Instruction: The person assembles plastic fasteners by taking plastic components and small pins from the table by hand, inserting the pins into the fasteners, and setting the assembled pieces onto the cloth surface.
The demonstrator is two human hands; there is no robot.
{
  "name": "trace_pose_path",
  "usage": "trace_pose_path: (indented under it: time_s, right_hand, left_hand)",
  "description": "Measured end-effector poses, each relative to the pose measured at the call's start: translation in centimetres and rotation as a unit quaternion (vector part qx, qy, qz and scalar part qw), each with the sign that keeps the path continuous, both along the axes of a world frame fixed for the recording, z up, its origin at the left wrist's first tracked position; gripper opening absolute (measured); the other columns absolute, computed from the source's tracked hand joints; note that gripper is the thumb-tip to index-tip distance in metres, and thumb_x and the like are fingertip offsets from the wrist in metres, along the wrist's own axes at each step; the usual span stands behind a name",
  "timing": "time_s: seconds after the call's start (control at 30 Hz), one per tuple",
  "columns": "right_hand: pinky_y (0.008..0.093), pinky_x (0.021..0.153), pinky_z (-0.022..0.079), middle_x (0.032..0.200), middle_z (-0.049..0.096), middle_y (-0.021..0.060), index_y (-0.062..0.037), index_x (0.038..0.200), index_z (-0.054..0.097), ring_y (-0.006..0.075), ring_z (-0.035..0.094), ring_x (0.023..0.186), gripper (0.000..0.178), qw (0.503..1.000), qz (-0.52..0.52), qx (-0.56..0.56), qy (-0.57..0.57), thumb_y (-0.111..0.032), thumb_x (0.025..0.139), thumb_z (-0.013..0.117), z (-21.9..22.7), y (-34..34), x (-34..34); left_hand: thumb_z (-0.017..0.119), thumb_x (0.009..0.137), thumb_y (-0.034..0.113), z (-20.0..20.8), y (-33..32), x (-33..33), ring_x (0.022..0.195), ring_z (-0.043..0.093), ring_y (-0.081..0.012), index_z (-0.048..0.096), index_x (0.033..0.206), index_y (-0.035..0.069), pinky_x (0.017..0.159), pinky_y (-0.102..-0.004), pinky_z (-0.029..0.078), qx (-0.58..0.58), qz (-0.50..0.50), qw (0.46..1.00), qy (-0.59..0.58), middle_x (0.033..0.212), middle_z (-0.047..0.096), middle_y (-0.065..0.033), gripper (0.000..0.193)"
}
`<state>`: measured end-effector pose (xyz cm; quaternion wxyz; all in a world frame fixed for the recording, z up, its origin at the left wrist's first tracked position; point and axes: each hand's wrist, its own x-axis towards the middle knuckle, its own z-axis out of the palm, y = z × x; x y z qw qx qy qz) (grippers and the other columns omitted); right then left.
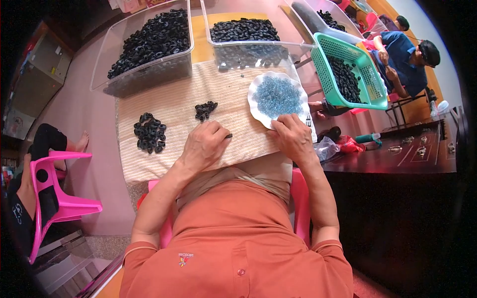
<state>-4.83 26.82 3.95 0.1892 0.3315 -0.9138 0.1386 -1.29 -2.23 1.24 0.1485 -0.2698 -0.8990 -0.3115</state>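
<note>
My left hand [204, 144] is closed in a pinch over the towel, with a small black plastic piece [228, 135] showing at its fingertips. Just beyond it lies a small heap of black pieces [204, 110]. A larger cluster of the same ring-like pieces [150, 133] rests further left. My right hand [294, 136] is at the near rim of a white scalloped plate [253, 106], its fingers drawn together. Clear bluish beads [278, 97] are heaped on that plate. Whatever the right fingertips grip is too small or hidden to make out.
Two clear plastic bins [191, 48] [293, 44] full of black pieces stand along the far side of the striped towel [174, 94]. A green basket [370, 74] sits at far right, near a seated person [405, 62]. Another person sits left on a pink chair [64, 201].
</note>
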Motion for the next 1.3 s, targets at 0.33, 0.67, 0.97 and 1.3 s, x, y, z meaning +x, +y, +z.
trace_pose_path:
  time_s: [0.33,0.67,0.97,1.3]
  right_hand:
    - [0.0393,0.074,0.056,0.098,0.066,0.0069,-0.0068,0.1,0.072,0.0265,0.066,0.09,0.019,1.0,0.01,-0.011,-0.02,-0.014,0.083,0.077,-0.2,0.4,0.3]
    - [0.0412,0.071,0.056,0.092,0.07,0.0118,-0.0046,0.101,0.072,0.0317,0.069,0.083,0.019,0.993,0.027,-0.11,-0.046,-0.005,0.083,0.078,-0.4,0.6,0.0]
    - [0.0419,0.073,0.055,0.09,0.068,0.0117,-0.0037,0.102,0.072,0.0317,0.068,0.085,0.016,0.993,-0.001,-0.114,-0.042,-0.004,0.086,0.075,0.3,0.1,-0.4]
    - [0.0409,0.074,0.056,0.095,0.071,0.0146,-0.0018,0.106,0.072,0.0335,0.069,0.087,0.02,0.985,-0.007,-0.167,-0.039,0.003,0.086,0.074,0.3,0.6,-1.1]
  left_hand:
    - [0.075,0.085,0.011,0.1,0.0,0.0,0.083,0.064,-0.0346,0.067,0.094,0.005,0.075,-0.0448,0.052,0.004,-0.007,1.0,-0.002,0.088,0.063,-0.0121,0.013]
    - [0.073,0.085,0.006,0.5,0.3,0.3,0.08,0.064,-0.0383,0.063,0.092,0.002,0.071,-0.0458,0.053,0.078,0.014,0.993,-0.082,0.085,0.063,-0.0164,0.013]
    - [0.07,0.092,0.001,0.4,0.8,0.0,0.08,0.068,-0.0175,0.073,0.113,0.0,0.07,-0.0294,0.053,0.217,-0.015,0.961,-0.171,0.096,0.072,-0.0129,0.021]
    - [0.072,0.093,0.002,0.6,1.5,0.0,0.08,0.061,-0.0083,0.073,0.108,0.0,0.071,-0.0244,0.05,0.279,0.005,0.924,-0.263,0.093,0.069,-0.0027,0.016]
